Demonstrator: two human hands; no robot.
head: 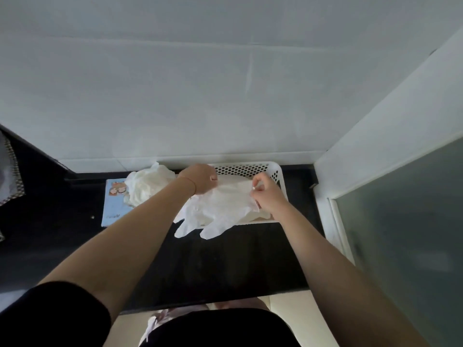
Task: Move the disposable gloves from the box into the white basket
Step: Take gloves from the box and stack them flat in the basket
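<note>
A white perforated basket (274, 171) stands on the black counter against the back wall. Over it lies a spread of translucent white disposable gloves (220, 209), their fingers hanging past the basket's near rim. My left hand (200, 179) grips the gloves at their far left edge. My right hand (266, 194) pinches their right edge above the basket. To the left lies a light blue glove box (114, 206), with a crumpled bunch of gloves (147, 186) bulging out of its top.
The black counter (225, 259) runs left to right, its near edge just in front of my body. A white tiled wall rises behind. A frosted glass panel (406, 234) in a white frame closes off the right side. A patterned cloth (10, 171) hangs at far left.
</note>
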